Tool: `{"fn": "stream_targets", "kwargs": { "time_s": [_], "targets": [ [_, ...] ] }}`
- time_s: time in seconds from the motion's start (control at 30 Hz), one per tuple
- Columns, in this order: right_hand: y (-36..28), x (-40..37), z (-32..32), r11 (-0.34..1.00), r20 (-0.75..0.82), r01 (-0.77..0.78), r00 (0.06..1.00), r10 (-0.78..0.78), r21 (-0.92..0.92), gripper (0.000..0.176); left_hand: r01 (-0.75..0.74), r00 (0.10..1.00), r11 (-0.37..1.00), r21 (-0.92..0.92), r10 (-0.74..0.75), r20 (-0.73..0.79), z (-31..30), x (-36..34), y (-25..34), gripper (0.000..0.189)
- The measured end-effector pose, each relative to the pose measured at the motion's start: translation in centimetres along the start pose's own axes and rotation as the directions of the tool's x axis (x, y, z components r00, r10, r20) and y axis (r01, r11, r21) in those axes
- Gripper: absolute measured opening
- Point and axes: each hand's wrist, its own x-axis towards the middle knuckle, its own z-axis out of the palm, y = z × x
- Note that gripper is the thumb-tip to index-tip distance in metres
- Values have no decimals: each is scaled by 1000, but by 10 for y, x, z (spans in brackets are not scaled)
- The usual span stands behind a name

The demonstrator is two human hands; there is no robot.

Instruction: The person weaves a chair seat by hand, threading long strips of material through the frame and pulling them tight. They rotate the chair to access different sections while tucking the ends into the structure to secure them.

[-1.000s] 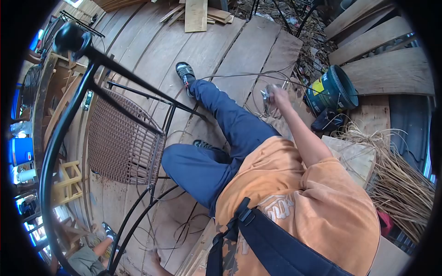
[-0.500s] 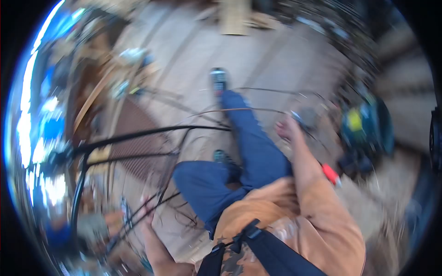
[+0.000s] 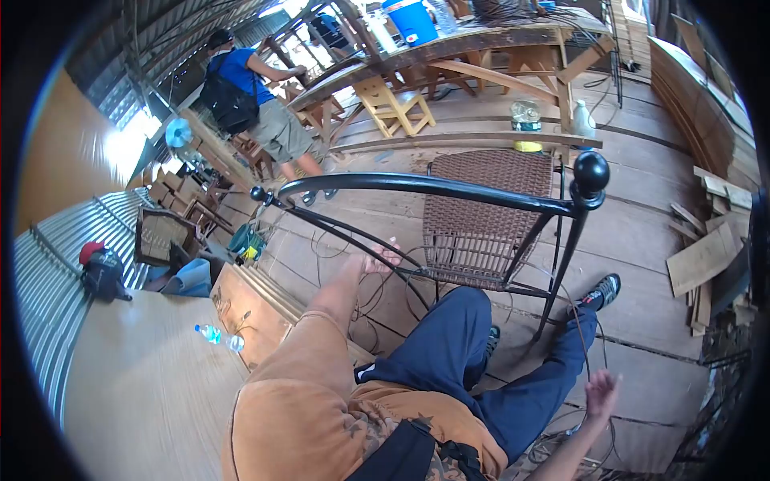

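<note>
- The left hand is at the lower bars of the black chair frame, which stands just in front of the knees; I cannot tell if it grips.
- The right hand is open and empty, above loose strands.
- I think a firm hold low on the frame keeps it steady.

No lettering can be read, neither on the water bottle nor on the blue cooler.

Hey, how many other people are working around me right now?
1. A person in a blue shirt with a dark backpack stands at the long workbench, upper left, beyond the black chair frame. Others may be hidden outside the view.
</note>
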Motion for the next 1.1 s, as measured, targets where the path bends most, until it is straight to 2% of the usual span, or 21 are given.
{"fn": "stream_targets", "kwargs": {
  "time_s": [0.07, 0.1, 0.17, 0.23, 0.27, 0.3, 0.37, 0.43, 0.47, 0.5, 0.53, 0.57, 0.6, 0.63, 0.67, 0.7, 0.73, 0.83, 0.93, 1.03, 1.1],
  "targets": [
    [20, 7, 77, 956, 108, -54, 990, 89, -290, 54, -27, 994, 998, 54, 32, -100, 7, -4, -1, 31],
    [25, 15, 103, 919, -15, -61, 998, 60, -390, 59, -28, 989, 998, 50, 35, -143, 15, -13, 1, 29],
    [20, 27, 131, 939, 242, -243, 922, 302, -244, 68, -54, 994, 995, 84, 61, -86, 21, -29, 3, 28],
    [33, 36, 163, 848, 141, -295, 910, 389, -440, 76, -41, 991, 994, 99, 53, -125, 21, -28, 4, 28],
    [44, 34, 180, 806, 125, -337, 886, 446, -487, 81, -33, 998, 996, 81, 37, -48, 22, -32, 6, 27],
    [55, 35, 187, 812, 155, -425, 842, 517, -401, 80, -15, 998, 996, 87, 20, -63, 27, -38, 8, 27],
    [77, 54, 180, 929, 184, -358, 910, 370, -97, 78, -31, 999, 982, 185, 35, -23, 23, -25, 6, 28],
    [81, 63, 170, 931, -35, -221, 970, 241, 292, 74, 1, 993, 934, 358, -43, 108, 13, -14, 7, 28],
    [86, 102, 131, 932, -142, -12, 988, 68, 362, 65, 8, 990, 919, 394, -64, 128, 9, -4, 2, 29],
    [69, 109, 112, 921, -110, 32, 994, 12, 388, 58, -98, 991, 920, 379, 55, 124, 40, -54, 9, 31],
    [49, 103, 114, 884, -114, 83, 993, -34, 460, 57, -124, 966, 929, 349, 33, 255, 30, -42, 4, 33],
    [28, 120, 88, 847, -28, 59, 998, -52, 528, 42, -154, 922, 935, 319, 20, 387, 19, -20, 0, 35],
    [10, 142, 51, 803, 81, 172, 961, -264, 570, 33, -194, 854, 945, 262, 32, 519, 13, -5, -3, 40],
    [-25, 163, 9, 868, 432, 42, 855, -287, 495, 32, -201, 880, 942, 267, 54, 471, 20, -15, 0, 40],
    [-68, 186, -42, 929, 727, -54, 639, -250, 367, 33, -204, 904, 941, 269, 75, 420, 33, -37, 2, 41],
    [-115, 218, -121, 928, -4, 312, 948, -318, 205, 22, -207, 925, 940, 272, 98, 366, 38, -47, 4, 41],
    [-138, 188, -105, 940, -219, 340, 919, -327, 27, 21, -122, 925, 910, 396, -41, 379, 14, 26, -8, 41],
    [-138, 135, -19, 942, -143, 318, 932, -332, -108, 21, -432, 859, 842, 322, 275, 432, 35, -24, 0, 40],
    [-98, 103, 70, 951, -22, 260, 963, -267, -165, 21, -460, 885, 667, 587, 293, 361, 53, -31, 10, 52],
    [-41, 82, 147, 959, 80, 186, 982, -172, -212, 21, -415, 895, 734, 538, 220, 389, 55, -48, 14, 54],
    [-4, 74, 187, 961, 135, 139, 985, -109, -239, 21, -424, 866, 763, 487, 185, 465, 42, 25, -8, 52]
  ]
}}
